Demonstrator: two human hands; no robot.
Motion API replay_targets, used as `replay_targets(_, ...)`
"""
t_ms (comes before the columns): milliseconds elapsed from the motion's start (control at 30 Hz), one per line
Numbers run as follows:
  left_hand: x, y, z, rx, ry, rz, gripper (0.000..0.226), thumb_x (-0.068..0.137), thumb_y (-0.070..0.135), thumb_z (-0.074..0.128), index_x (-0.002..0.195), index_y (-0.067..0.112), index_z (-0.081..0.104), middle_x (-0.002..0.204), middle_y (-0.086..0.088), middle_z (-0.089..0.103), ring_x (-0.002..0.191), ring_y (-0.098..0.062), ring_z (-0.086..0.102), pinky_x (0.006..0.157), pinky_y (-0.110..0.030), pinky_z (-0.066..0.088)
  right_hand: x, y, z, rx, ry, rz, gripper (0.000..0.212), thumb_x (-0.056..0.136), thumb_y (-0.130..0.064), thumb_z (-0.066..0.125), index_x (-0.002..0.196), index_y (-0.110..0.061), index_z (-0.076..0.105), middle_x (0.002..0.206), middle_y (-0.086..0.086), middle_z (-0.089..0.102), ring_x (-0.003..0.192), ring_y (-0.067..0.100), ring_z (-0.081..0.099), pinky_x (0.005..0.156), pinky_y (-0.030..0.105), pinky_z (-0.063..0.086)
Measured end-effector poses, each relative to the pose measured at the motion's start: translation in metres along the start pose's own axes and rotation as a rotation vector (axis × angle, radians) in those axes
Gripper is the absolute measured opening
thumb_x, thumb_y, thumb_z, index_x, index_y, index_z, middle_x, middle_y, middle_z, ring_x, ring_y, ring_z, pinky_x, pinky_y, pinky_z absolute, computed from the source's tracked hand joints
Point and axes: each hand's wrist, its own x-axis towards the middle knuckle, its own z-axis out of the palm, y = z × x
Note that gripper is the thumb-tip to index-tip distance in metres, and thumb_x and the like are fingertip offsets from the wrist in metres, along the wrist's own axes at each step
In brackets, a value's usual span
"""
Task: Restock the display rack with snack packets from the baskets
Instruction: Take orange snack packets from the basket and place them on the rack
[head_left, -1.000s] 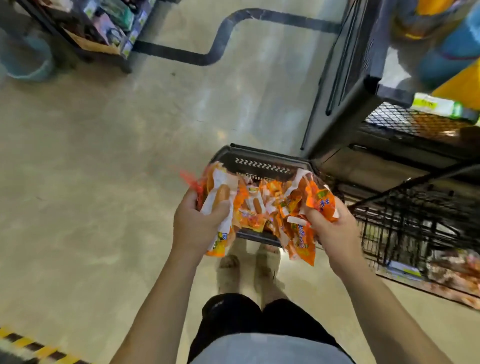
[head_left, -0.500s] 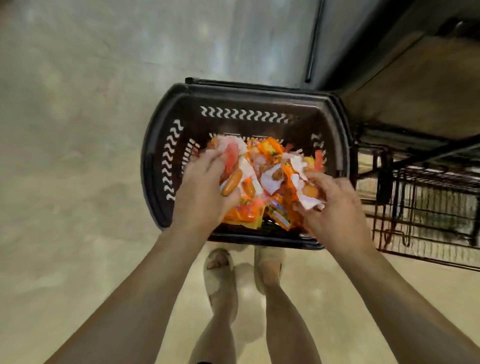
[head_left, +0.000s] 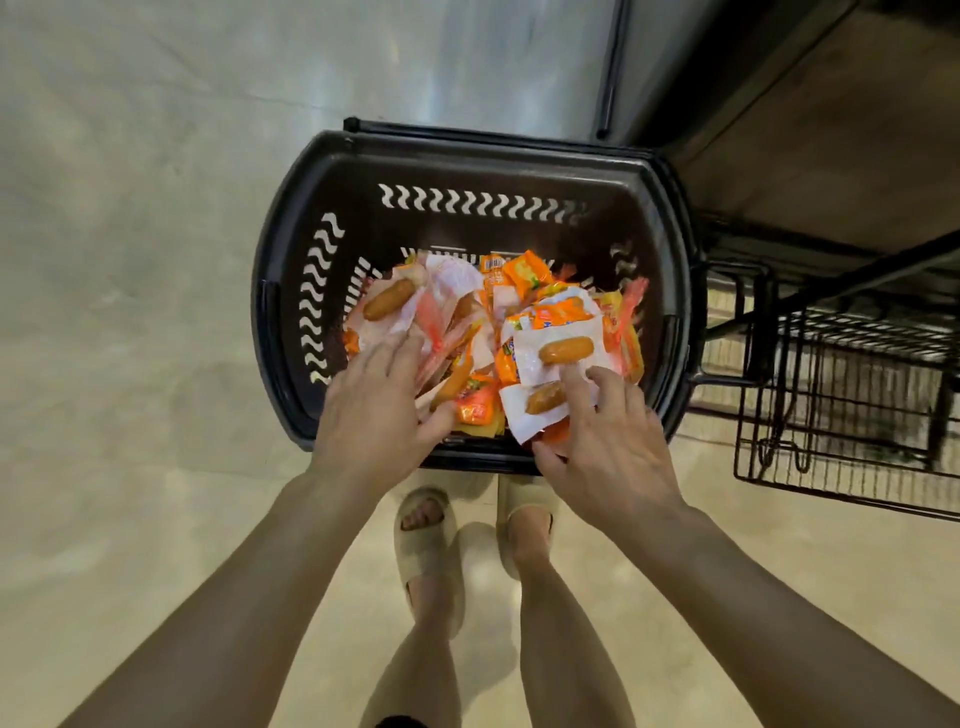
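Packets (head_left: 498, 332) are lying heaped in the basket (head_left: 291, 270), directly under both hands. The left hand (head_left: 374, 415) is resting flat. The right hand (head_left: 608, 447) is touching those near the right edge, grip unclear. The rack (head_left: 841, 395) is standing rightward, nearer that hand.

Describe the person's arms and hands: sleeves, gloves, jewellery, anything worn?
No sleeves show: the left arm and right arm are bare down to the frame's lower edge. The left hand and right hand wear no gloves, and no watch, bracelet or ring is visible on the sides facing the camera.

Pale floor (head_left: 130, 364) bears black basket (head_left: 467, 156); wire rack (head_left: 841, 405) just beside it; two sandals (head_left: 426, 540) near basket.
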Motion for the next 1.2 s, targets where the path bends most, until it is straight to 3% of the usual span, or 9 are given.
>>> replay_targets(100,-0.026,0.01,-0.042,0.074,0.068,0.048,0.046,0.094,0.045,0.059,0.133,0.021,0.057,0.123,-0.002,0.064,0.111,-0.026,0.059,0.091,-0.043,0.05,-0.026,-0.012,-0.045,-0.035,-0.011,0.012,0.07,0.098,-0.051,0.048,0.157,-0.022,0.023,0.151,0.005,0.039,0.133,0.028,0.042,0.108,0.042,0.038)
replay_targets(367,-0.149,0.046,-0.212,0.185,0.156,0.014,0.035,0.088,0.04,0.07,0.115,0.018,0.069,0.105,-0.004,0.07,0.092,-0.029,0.063,0.076,-0.041,0.051,-0.157,-0.048,-0.194,-0.064,0.129,-0.019,0.056,0.099,-0.055,0.046,0.143,-0.021,0.046,0.131,0.001,0.054,0.117,0.023,0.052,0.098,0.039,0.046)
replay_targets(533,-0.236,0.073,-0.3,0.137,0.193,0.004,0.034,0.095,0.044,0.065,0.12,0.02,0.068,0.111,-0.003,0.071,0.098,-0.027,0.064,0.081,-0.04,0.05,-0.246,-0.072,-0.269,-0.08,0.228,0.004,0.047,0.097,-0.057,0.047,0.128,-0.022,0.055,0.12,0.0,0.058,0.109,0.023,0.056,0.088,0.038,0.047)
replay_targets(633,-0.274,0.085,-0.34,0.125,0.224,0.019,0.033,0.097,0.047,0.058,0.121,0.026,0.064,0.116,0.002,0.069,0.106,-0.023,0.062,0.084,-0.038,0.048,-0.291,-0.082,-0.304,-0.042,0.282,0.008,0.05,0.099,-0.058,0.045,0.136,-0.024,0.049,0.124,-0.002,0.058,0.11,0.021,0.056,0.09,0.036,0.048)
replay_targets(767,-0.302,0.094,-0.378,0.088,0.319,0.096,0.044,0.091,0.052,0.045,0.113,0.022,0.068,0.105,-0.003,0.071,0.096,-0.031,0.065,0.078,-0.041,0.051,-0.332,-0.087,-0.338,-0.015,0.37,0.048,0.05,0.099,-0.057,0.045,0.138,-0.025,0.047,0.127,-0.001,0.057,0.113,0.022,0.055,0.09,0.036,0.046)
replay_targets(833,-0.311,0.108,-0.399,0.139,0.307,0.097,0.046,0.098,0.054,0.044,0.13,0.026,0.06,0.123,-0.001,0.067,0.114,-0.029,0.06,0.093,-0.042,0.048,-0.347,-0.088,-0.355,-0.021,0.415,0.074,0.05,0.099,-0.057,0.045,0.137,-0.024,0.049,0.126,0.0,0.057,0.114,0.023,0.055,0.09,0.038,0.046)
replay_targets(900,-0.317,0.122,-0.415,0.163,0.306,0.104,0.047,0.101,0.054,0.046,0.141,0.03,0.051,0.136,0.005,0.06,0.125,-0.022,0.054,0.103,-0.039,0.042,-0.361,-0.087,-0.373,-0.013,0.447,0.096,0.052,0.099,-0.058,0.044,0.139,-0.025,0.048,0.129,0.0,0.056,0.117,0.023,0.055,0.093,0.038,0.046)
replay_targets(1200,-0.335,0.192,-0.428,0.187,0.397,0.255,0.053,0.1,0.055,0.049,0.148,0.032,0.047,0.143,0.007,0.057,0.128,-0.018,0.053,0.105,-0.039,0.044,-0.422,-0.044,-0.396,0.028,0.545,0.2,0.056,0.1,-0.058,0.044,0.144,-0.024,0.046,0.132,-0.001,0.057,0.118,0.021,0.055,0.096,0.035,0.047)
